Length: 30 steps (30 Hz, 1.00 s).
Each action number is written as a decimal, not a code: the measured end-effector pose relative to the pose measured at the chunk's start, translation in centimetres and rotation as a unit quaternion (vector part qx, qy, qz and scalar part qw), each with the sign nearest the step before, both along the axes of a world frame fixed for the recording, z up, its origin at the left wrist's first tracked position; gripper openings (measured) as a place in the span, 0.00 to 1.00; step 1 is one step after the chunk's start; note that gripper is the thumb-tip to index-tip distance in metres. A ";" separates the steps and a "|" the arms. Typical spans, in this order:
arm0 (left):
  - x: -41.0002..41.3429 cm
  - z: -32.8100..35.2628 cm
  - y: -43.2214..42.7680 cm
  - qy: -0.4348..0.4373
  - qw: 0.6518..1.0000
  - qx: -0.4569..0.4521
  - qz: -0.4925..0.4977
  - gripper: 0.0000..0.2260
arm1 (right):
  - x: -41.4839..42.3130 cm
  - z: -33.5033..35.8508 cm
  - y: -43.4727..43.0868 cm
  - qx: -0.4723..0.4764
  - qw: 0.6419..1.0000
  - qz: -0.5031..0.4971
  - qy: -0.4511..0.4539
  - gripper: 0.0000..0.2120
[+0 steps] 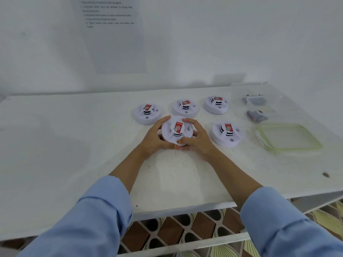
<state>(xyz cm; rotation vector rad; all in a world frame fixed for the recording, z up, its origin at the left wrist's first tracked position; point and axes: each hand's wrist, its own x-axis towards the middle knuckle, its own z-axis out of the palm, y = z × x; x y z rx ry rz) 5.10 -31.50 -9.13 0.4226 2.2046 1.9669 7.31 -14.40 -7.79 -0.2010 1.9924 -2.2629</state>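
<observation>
Cupping a white smoke detector (pixel 177 130) from both sides, the person has it low over the white table (pixel 74 145); whether it touches the top is hidden by the fingers. The left hand (pixel 155 139) curls round its left rim, the right hand (pixel 197 140) curls round its right rim and near edge, and the thumbs come together at the front. It's a firm two-handed grip with the red sticker facing up.

Four more like it stand around that gripped unit. A second detector (pixel 147 114) sits just beyond it to the left, a third detector (pixel 185 108) straight beyond it, a fourth detector (pixel 216 104) beyond it to the right, and a fifth detector (pixel 226 134) just to its right, near the right hand. Further right of the smoke detector, a clear lid with a green rim (pixel 289 137) lies flat. Beyond that lid, a clear plastic container (pixel 248 84) holds batteries (pixel 257 115), too blurred to count.

The tabletop is scuffed and speckled, with a dark spot (pixel 326 174) far to the detector's right, near the front edge. Behind the smoke detector rises a plain white wall (pixel 241 34), and on it hangs a printed sheet (pixel 111 34) with text too blurred to read. Nearer than the detector, under the table's front edge, a patterned floor (pixel 176 229) shows brown, black and pale yellow. Light blue sleeves (pixel 89 219) cover both arms, stopping short of the wrists.
</observation>
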 end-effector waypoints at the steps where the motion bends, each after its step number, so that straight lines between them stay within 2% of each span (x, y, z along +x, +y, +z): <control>1: 0.0 0.0 0.0 0.000 1.000 0.000 -0.001 0.39 | 0.0 0.0 0.0 -0.001 1.000 -0.001 -0.001 0.28; 8: 0.0 -0.1 0.0 0.005 1.000 -0.005 -0.004 0.41 | 0.0 0.0 0.0 -0.008 1.000 0.000 -0.003 0.28; 12: 0.0 -0.1 0.0 0.008 1.000 0.000 -0.003 0.38 | -0.1 -0.1 0.1 0.000 1.000 0.008 -0.002 0.27; 19: 0.0 -0.1 -0.7 -0.022 0.999 0.018 -0.032 0.41 | -0.4 0.2 1.3 -0.104 0.985 0.079 -0.116 0.23; 30: -0.2 0.0 -1.2 -0.056 0.996 0.040 -0.054 0.34 | -0.4 0.0 1.4 -0.070 0.988 0.089 -0.109 0.22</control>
